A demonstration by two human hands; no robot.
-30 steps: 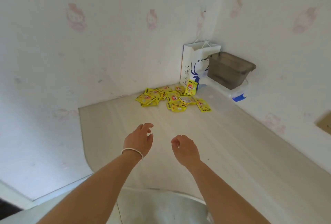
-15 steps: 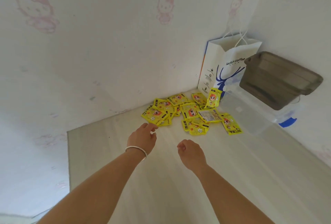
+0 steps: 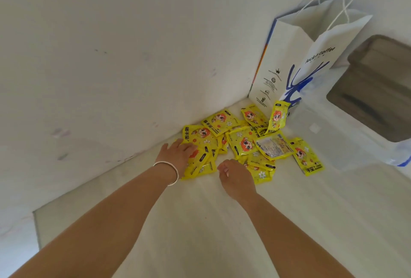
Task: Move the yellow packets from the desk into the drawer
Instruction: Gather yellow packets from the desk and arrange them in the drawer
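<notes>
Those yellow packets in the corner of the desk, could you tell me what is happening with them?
A person is reaching into the pile of yellow packets on the desk. The left hand rests on the packets at the pile's left edge; the right hand, fingers loosely curled, is at its near edge, holding nothing. No drawer is in view.

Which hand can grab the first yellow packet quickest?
Probably the left hand: its fingers already rest on the yellow packets at the pile's near-left edge. The right hand, loosely curled, sits just short of them.
</notes>
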